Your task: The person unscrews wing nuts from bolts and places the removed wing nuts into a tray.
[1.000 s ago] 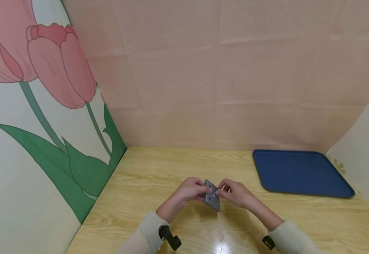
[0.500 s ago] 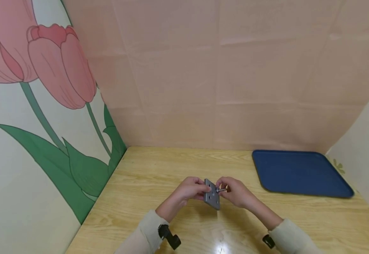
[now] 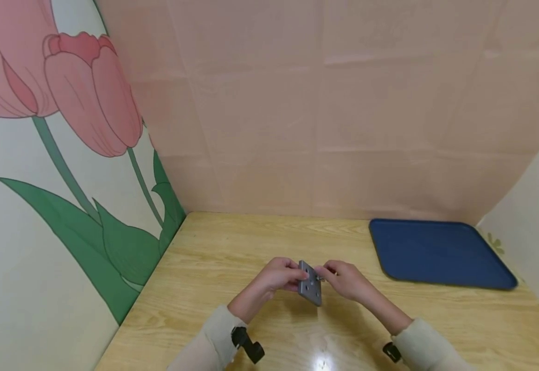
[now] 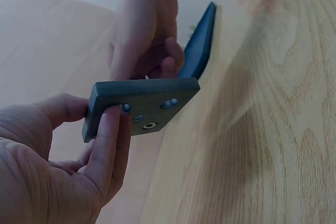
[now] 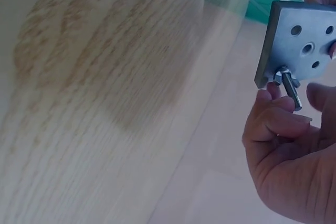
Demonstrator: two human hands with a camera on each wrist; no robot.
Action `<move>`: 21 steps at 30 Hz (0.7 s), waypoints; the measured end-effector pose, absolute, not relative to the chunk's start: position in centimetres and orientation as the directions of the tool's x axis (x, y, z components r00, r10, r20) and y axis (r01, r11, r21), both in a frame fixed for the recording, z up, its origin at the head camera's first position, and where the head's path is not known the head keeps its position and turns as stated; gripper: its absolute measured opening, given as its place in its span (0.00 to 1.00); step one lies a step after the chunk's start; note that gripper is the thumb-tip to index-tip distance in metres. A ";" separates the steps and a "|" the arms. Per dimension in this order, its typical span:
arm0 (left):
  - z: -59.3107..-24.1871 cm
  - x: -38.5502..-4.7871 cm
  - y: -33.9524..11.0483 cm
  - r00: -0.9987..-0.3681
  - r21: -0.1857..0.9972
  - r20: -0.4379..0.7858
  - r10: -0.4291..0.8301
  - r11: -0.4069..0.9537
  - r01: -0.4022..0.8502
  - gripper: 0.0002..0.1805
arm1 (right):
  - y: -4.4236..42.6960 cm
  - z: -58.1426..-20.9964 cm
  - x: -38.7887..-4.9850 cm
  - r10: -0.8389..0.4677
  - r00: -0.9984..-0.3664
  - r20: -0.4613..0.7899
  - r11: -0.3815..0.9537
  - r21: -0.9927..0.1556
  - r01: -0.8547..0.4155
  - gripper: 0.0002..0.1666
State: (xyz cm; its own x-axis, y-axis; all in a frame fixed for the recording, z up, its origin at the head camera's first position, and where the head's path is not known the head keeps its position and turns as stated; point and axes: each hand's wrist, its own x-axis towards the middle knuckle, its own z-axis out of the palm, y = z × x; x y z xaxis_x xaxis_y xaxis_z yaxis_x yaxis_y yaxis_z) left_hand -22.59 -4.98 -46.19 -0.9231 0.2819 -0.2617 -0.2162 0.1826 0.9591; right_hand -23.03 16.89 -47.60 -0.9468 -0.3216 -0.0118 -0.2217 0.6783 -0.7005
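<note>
Since the earlier frame, the right hand (image 3: 346, 281) has shifted its fingers over the bolt (image 5: 292, 92), hiding most of the shank in the head view. These fingers curl about the nut (image 5: 278, 78) on the bolt, at the plate face. The left hand (image 3: 278, 276) pinches the drilled metal plate (image 3: 311, 291) by one side, tilted above the counter (image 3: 260, 237), well apart from its far edge. A blue tray (image 3: 441, 252) lies near the far right corner.

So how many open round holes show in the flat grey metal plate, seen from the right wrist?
4 on the plate: upper-left hole, upper-right hole, central hole, lower hole. The left hand, silver threaded bolt or picture edge may hide others.
</note>
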 end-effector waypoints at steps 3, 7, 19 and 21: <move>-46.2 -22.6 -5.0 -0.921 0.959 -0.261 0.288 0.191 -0.212 0.12 | 16.8 -47.7 -22.9 -0.284 -0.956 -0.066 0.700 -0.695 -0.160 0.25; -46.3 -22.6 -5.0 -0.921 0.959 -0.258 0.293 0.196 -0.207 0.12 | 16.8 -47.9 -22.8 -0.270 -0.959 -0.087 0.715 -0.685 -0.139 0.28; -46.3 -22.5 -4.9 -0.921 0.961 -0.250 0.297 0.193 -0.199 0.11 | 16.8 -47.8 -22.8 -0.268 -0.956 -0.122 0.726 -0.677 -0.117 0.29; -46.3 -22.5 -4.8 -0.921 0.961 -0.252 0.297 0.189 -0.202 0.11 | 16.8 -47.8 -22.8 -0.270 -0.954 -0.130 0.727 -0.677 -0.114 0.29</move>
